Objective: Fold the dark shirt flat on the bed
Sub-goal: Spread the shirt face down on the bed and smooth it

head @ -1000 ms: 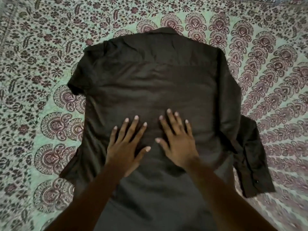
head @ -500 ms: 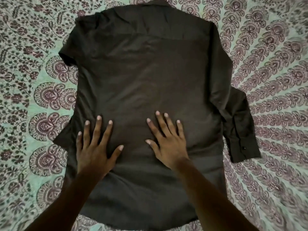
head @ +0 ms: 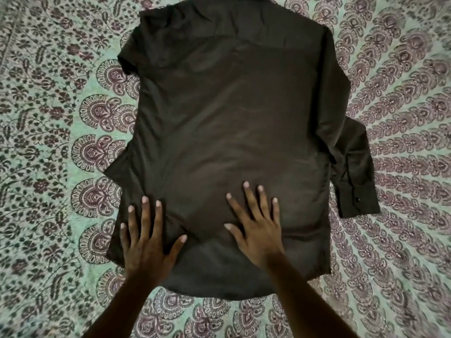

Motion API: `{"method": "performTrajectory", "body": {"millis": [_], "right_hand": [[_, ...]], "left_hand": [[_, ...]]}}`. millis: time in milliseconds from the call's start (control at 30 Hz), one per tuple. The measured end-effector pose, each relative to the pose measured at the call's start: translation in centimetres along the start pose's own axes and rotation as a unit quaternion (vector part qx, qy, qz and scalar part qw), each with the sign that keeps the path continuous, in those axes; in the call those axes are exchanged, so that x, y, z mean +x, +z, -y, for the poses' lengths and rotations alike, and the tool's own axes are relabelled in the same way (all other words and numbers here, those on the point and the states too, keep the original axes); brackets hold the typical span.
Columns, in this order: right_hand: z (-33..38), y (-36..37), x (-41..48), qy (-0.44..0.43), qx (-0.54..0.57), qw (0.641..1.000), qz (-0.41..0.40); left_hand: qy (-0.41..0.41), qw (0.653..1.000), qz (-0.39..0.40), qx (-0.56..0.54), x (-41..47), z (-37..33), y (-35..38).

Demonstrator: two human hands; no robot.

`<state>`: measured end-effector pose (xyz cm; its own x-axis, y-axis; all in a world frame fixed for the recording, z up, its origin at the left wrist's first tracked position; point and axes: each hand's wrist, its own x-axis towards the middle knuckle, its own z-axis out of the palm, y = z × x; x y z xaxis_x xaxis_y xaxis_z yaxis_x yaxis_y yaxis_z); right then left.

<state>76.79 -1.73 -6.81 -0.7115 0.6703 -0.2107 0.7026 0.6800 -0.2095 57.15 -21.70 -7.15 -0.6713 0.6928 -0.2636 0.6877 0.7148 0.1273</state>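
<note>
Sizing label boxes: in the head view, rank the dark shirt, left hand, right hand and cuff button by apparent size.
1. dark shirt
2. left hand and right hand: alike, not ranked apart
3. cuff button, a tiny dot

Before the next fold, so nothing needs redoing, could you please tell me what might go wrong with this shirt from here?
1. The loose sleeve sticks out past the side of the dark shirt onto the bedsheet; folding the body first would likely leave it bunched.
2. A ridge of cloth runs beside the left hand; pressing there may set a crease.
3. The right hand also lies flat low down, so the unheld upper part could shift.
</note>
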Motion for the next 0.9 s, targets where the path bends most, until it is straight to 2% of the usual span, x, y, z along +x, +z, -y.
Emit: {"method": "performTrajectory", "body": {"millis": [33,167,233,333,400,467,567,700,833,900], "right_hand": [[0.0,0.6,-1.4,0.022,-0.015,1.000,0.005],[-1.6,1.0,-6.6,0.265,-0.009,0.964,-0.006],[-1.8,0.9,-7.9,0.319,0.015,0.948,0.000],[-0.1,0.7,-6.6,0.337,0.050,0.940,-0.020],[2.2,0.4,-4.6,0.270,0.043,0.961,-0.031],[4.9,0.0,-2.3,0.151,0.041,0.987,-0.034],[9.2,-0.5,1.6,-0.040,0.037,0.998,-0.013],[12.0,0.7,4.5,-0.237,-0.021,0.970,0.054],[11.3,2.7,2.3,-0.330,-0.090,0.935,0.097],[11.2,2.7,0.7,-0.377,-0.092,0.917,0.092]], "left_hand": [[-0.003,1.000,0.009,-0.002,-0.9,0.6,0.2],[-0.004,0.999,0.040,-0.016,-4.1,2.8,0.0],[-0.023,0.998,0.045,-0.043,-4.4,2.8,-0.9],[-0.122,0.984,-0.008,-0.126,-2.0,1.6,-2.9],[-0.209,0.962,-0.044,-0.172,0.8,1.9,-3.6],[-0.268,0.939,-0.052,-0.207,3.2,3.5,-3.6],[-0.227,0.927,-0.090,-0.286,3.7,5.9,-3.9],[-0.186,0.932,-0.090,-0.299,2.4,7.3,-4.3],[-0.168,0.937,-0.059,-0.299,1.6,8.2,-4.2],[-0.144,0.957,-0.076,-0.238,0.9,7.8,-4.5]]}}
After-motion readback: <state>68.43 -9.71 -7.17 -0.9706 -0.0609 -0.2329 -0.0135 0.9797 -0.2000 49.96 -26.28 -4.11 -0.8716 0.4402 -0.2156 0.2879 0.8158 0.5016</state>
